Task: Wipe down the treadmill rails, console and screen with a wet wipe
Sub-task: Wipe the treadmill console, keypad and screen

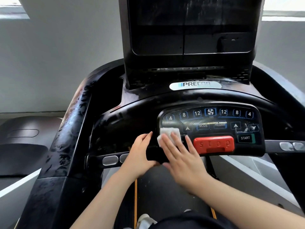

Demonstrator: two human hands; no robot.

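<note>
Both hands work the lower left of a treadmill console [181, 100]: the right hand [179, 156], fingers straight and spread, presses a folded white wet wipe [168, 133] flat against the button panel [211, 123], just left of the red stop bar [214, 144]. Beside it, the left hand [140, 152] grips the console's lower edge, fingers on top and the thumb tucked beneath. A green-edged start button [245, 138] sits right of the stop bar, with numbered keys and a fan key arched above. Below the hands, the dark running belt [165, 192] stretches toward the wearer, a light-coloured shoe [145, 219] at the bottom edge. The black left rail [66, 138] gleams with wet streaks. Silver grip sensors [110, 160] flank the panel on a crossbar. Farther up, a silver brand badge [195, 84] sits under the dark, smeared screen [189, 22]. Grey walls and bright window strips close the room behind.
</note>
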